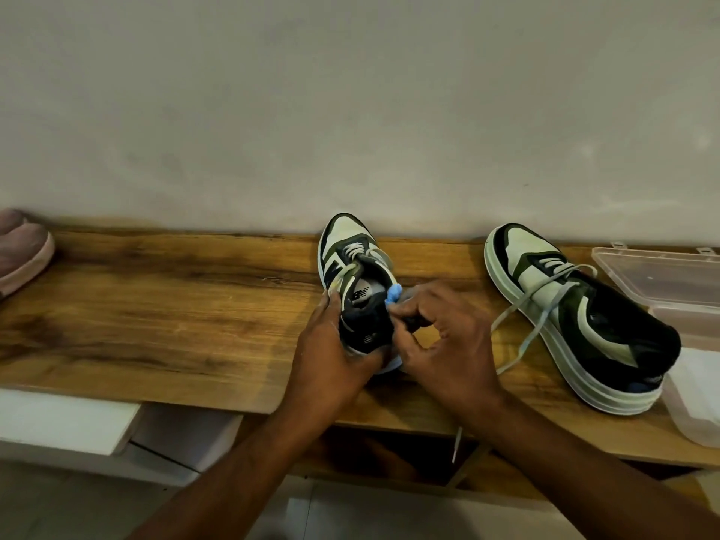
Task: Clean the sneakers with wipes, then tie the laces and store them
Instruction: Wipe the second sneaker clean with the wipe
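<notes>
A black, green and white sneaker stands toe away from me on the wooden shelf. My left hand grips its heel from the left. My right hand pinches a small blue wipe against the sneaker's right collar. The second sneaker lies to the right, laces loose and trailing over the shelf's front edge.
A clear plastic box stands open at the far right, with a white sheet beside the second sneaker's heel. A pinkish shoe sits at the far left. A grey wall rises behind the shelf.
</notes>
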The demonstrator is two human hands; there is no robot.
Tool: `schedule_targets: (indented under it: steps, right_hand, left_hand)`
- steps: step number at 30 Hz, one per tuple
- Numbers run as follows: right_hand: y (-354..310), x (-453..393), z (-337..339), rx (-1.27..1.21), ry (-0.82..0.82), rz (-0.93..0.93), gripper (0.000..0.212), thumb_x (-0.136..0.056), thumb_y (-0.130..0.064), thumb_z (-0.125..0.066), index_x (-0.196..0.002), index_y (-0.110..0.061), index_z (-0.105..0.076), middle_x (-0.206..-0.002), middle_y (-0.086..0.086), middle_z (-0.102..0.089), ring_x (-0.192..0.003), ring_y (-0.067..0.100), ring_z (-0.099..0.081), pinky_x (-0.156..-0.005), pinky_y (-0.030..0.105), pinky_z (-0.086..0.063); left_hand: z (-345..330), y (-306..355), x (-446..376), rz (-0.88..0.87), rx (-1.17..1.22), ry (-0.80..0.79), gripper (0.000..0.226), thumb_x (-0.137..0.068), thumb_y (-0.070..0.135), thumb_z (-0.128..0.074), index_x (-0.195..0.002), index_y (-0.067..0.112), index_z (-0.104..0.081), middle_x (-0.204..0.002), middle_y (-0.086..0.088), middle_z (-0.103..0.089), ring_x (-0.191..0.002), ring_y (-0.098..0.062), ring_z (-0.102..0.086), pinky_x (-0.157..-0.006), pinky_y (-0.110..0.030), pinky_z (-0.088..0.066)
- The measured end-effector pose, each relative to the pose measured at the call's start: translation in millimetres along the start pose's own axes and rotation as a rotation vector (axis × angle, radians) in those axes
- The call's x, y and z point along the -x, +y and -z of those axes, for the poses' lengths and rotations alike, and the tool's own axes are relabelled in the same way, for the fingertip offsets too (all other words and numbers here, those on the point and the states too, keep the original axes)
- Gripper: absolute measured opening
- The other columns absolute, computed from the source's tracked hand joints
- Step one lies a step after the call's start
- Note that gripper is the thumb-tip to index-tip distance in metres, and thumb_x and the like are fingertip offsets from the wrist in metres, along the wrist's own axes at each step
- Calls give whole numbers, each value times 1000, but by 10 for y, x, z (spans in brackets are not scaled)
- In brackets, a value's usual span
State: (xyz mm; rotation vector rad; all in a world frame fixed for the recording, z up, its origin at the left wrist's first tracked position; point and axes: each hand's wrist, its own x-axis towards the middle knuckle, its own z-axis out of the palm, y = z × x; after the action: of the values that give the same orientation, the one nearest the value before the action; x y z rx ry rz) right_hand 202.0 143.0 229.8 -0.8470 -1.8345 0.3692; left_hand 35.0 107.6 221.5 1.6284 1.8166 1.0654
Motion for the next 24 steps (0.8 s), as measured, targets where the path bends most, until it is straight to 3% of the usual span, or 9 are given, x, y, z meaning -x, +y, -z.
schedule_targets:
  steps: [2, 5, 7, 11, 13, 15, 20, 22, 24]
  right_hand:
    - [-54, 32, -23, 0, -34, 46, 17, -77, 7, -80, -90, -4, -75, -97, 3, -69, -91, 12, -67, -76, 27, -58]
    - [-77, 45, -38, 10, -44, 72, 16, -77, 8, -81, -88, -2, -76, -96, 4, -69, -92, 9, -66, -81, 18, -54]
    - [-74, 59, -28, 11, -77, 107, 16, -79, 6, -81, -91, -2, -77, -99, 5, -70, -94, 10, -67, -85, 18, -54]
    - [-116, 91, -21, 34, -216, 177, 16, -82, 1, -80, -97, -4, -77, -104, 5, -70, -96, 13, -68, -85, 25, -57]
    - [-103, 63, -6, 39, -169, 136, 15, -81, 2, -80, -94, -5, -76, -101, 4, -70, -91, 13, -67, -79, 27, -58]
    - [-59, 13, 14, 13, -61, 28, 15, -80, 3, -80, -91, -6, -75, -96, 2, -70, -86, 11, -67, -72, 29, -58]
    - [52, -88, 31, 20, 192, -296, 17, -77, -1, -81, -86, -14, -77, -86, -7, -72, -77, 5, -68, -67, 29, -59]
    - [21, -79, 12, -4, 172, -257, 16, -78, -1, -81, -88, -13, -77, -88, -6, -72, -79, 6, -69, -68, 30, -60]
    - [-90, -27, -41, -25, 98, -120, 14, -79, -1, -81, -90, -10, -76, -94, -2, -72, -84, 8, -69, -71, 29, -59]
  left_hand:
    - [-7, 13, 15, -2, -28, 38, 86, -67, 34, -91, -144, 24, -54, -137, 22, -48, -130, -4, -49, -100, -9, -38]
    - [-10, 12, 36, -8, -23, 89, 88, -66, 26, -92, -145, 22, -54, -125, 22, -49, -119, 0, -51, -90, 2, -32]
    - [-11, 17, 54, -31, 3, 106, 84, -67, 29, -90, -143, 26, -55, -122, 22, -54, -113, 2, -55, -89, 0, -40]
    - [-30, -15, 66, -64, 23, 132, 69, -70, 25, -85, -132, 39, -57, -121, 16, -64, -110, -1, -63, -97, -23, -55]
    - [-47, -35, 61, -60, 20, 129, 70, -65, 36, -85, -128, 39, -56, -122, 16, -65, -111, -2, -63, -96, -24, -55]
    - [-59, -42, 54, -44, 17, 107, 90, -58, 54, -88, -139, 32, -55, -127, 16, -64, -115, 0, -61, -95, -20, -53]
    - [-81, -52, 54, -65, 8, 121, 94, -55, 54, -98, -137, 35, -57, -124, 19, -66, -114, 5, -60, -94, -19, -53]
    - [-88, -49, 58, -53, -14, 122, 94, -56, 51, -97, -139, 33, -55, -124, 19, -64, -113, 5, -59, -93, -14, -50]
    - [-99, -50, 61, -26, -38, 134, 91, -64, 41, -94, -144, 27, -53, -126, 12, -65, -115, -5, -61, -96, -21, -52]
